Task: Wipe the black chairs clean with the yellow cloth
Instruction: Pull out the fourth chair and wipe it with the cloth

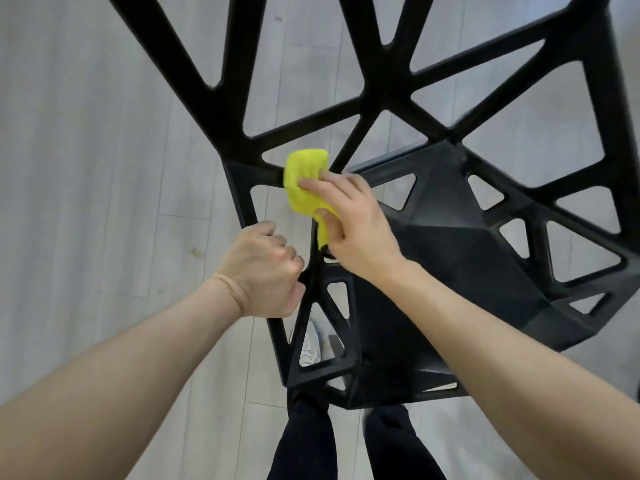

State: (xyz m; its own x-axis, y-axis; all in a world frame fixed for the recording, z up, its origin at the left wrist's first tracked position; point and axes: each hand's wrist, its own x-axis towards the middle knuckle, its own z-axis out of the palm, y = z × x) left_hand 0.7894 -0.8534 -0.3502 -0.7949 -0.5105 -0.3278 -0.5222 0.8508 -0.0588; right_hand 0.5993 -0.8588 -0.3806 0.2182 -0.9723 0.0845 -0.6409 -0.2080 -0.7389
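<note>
A black chair (450, 244) with a web of triangular cut-outs fills the middle and right of the view, tilted toward me. My right hand (353, 220) presses a bunched yellow cloth (304, 181) against a bar of the chair's frame at a junction of struts. My left hand (266, 271) is closed around a slanting bar of the chair's frame, just left of and below the cloth. Both forearms reach in from the bottom corners.
Pale grey wood-plank floor (86, 150) lies all around and shows through the cut-outs. My legs in dark trousers (311, 441) and a white shoe (311, 344) are below the chair's near edge.
</note>
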